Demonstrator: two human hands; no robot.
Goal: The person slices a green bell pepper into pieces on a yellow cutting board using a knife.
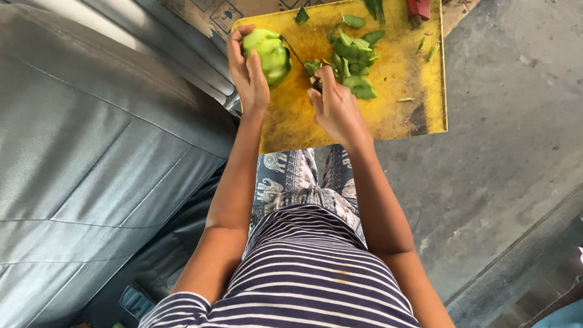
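the left hand [248, 70] cups a green fruit [267, 54] at eleven o'clock over the yellow cutting board [401, 115], clear of the blade. the right hand [337, 109] grips a knife [299, 59], edge against it; peelings [353, 61] gather at one o'clock.

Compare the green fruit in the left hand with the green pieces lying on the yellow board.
The green fruit is one rounded, mostly whole body; the green pieces are many small, flat, curved strips. The fruit is held off the yellow board in the left hand; the pieces lie loose in a heap on it, beyond the right hand and its knife. The fruit looks paler, the pieces darker green. Both are green.
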